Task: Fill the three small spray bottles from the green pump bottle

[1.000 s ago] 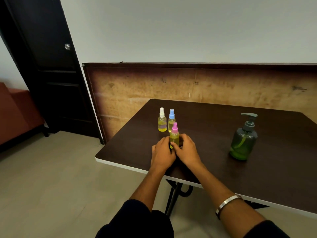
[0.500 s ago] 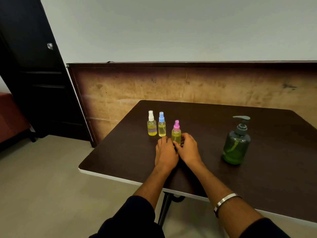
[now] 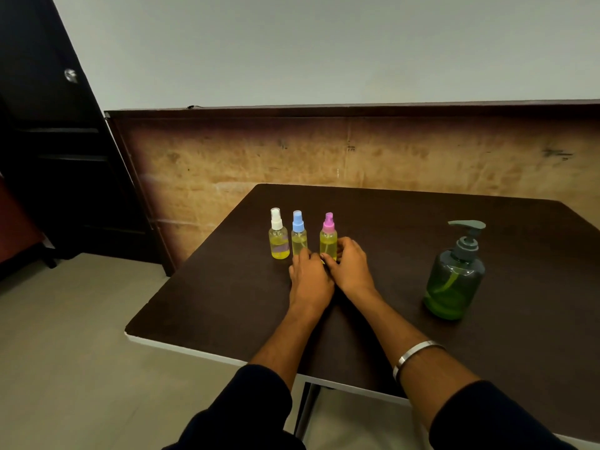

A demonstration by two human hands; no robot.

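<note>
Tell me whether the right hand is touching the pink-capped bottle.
Touching. The head view shows the right hand with its fingers curled against the side of the pink-capped bottle, no gap between them.

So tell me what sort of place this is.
Probably a plain room in an office or home, not a workshop: a dark table standing by a bare wall, a dark door, and a tiled floor.

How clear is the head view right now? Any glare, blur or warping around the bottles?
Head view: dim, even light; no glare on the table; the three spray bottles and pump bottle look sharp; wide-angle warping tilts the door at left.
</note>
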